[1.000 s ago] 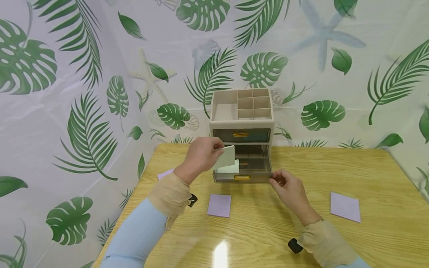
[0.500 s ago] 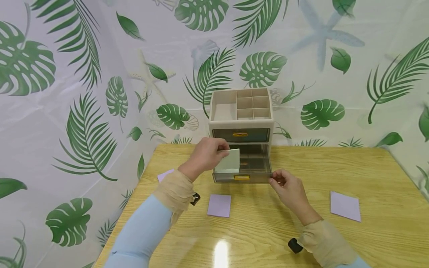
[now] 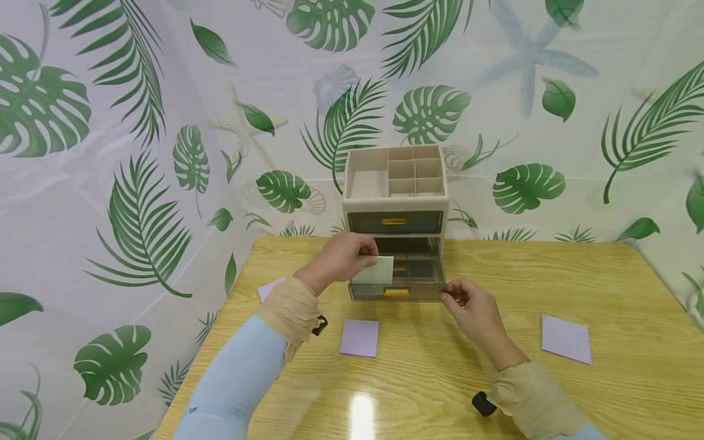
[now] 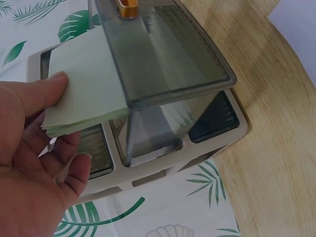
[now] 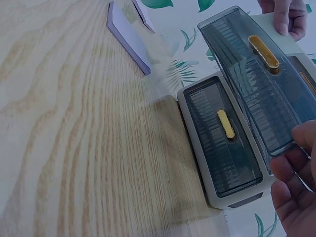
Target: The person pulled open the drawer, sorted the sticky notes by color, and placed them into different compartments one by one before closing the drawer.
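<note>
- Nearest the person, a lilac notepad point(image 3: 360, 337) is lying flat on the wooden table point(image 3: 418, 391), with a second lilac pad point(image 3: 566, 338) lying well apart to the right and a corner of a third pad point(image 3: 271, 286) peeking out behind the left forearm.
- The right hand point(image 3: 477, 311) is pinching the near right corner of the pulled-out drawer point(image 3: 409, 269), fingers curled on its front edge, seemingly steadying it so it is not sliding while something is going in.
- The drawer is sticking out toward the person from the lower slot of the small organiser point(image 3: 396, 201), its smoky clear walls and gold handle point(image 3: 396, 291) showing in the head view.
- The left hand point(image 3: 341, 256) is gripping a pale green notepad point(image 3: 374, 271) by one edge, thumb on top and fingers underneath, as the left wrist view point(image 4: 89, 84) is showing.
- That green pad is hanging over the left part of the open drawer, partly inside its walls and tilted, so it is passing the rim; whether it is touching the drawer floor cannot be told.
- Farther back, the upper drawer point(image 3: 395, 222) is sitting closed, and the divided tray on top of the organiser is facing upward against the leaf-printed backdrop point(image 3: 165, 122).
</note>
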A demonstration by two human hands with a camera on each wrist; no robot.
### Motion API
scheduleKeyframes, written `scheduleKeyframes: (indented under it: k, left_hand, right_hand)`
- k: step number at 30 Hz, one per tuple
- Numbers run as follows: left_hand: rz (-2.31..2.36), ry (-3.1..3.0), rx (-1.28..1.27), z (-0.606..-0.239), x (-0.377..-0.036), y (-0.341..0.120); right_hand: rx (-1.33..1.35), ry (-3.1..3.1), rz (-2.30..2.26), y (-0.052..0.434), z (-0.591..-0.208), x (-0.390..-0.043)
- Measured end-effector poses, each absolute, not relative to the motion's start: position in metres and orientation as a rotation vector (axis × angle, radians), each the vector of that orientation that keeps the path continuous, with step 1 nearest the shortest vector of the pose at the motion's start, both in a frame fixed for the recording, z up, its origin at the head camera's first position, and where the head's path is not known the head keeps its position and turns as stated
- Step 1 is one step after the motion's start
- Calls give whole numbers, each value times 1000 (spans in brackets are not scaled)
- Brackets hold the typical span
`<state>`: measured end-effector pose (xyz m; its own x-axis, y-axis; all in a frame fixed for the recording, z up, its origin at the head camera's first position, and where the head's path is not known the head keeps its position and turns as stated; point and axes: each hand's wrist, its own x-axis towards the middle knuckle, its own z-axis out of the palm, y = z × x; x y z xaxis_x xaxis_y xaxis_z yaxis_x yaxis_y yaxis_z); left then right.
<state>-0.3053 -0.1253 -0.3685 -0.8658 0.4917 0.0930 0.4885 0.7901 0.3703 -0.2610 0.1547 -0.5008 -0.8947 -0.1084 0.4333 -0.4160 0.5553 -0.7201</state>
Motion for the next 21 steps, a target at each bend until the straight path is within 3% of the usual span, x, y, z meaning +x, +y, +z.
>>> scheduleKeyframes:
  k: [21]
  left_hand:
    - [501, 2973, 825, -388, -321, -125]
  right_hand:
    - [423, -2474, 1261, 155, -500, -261]
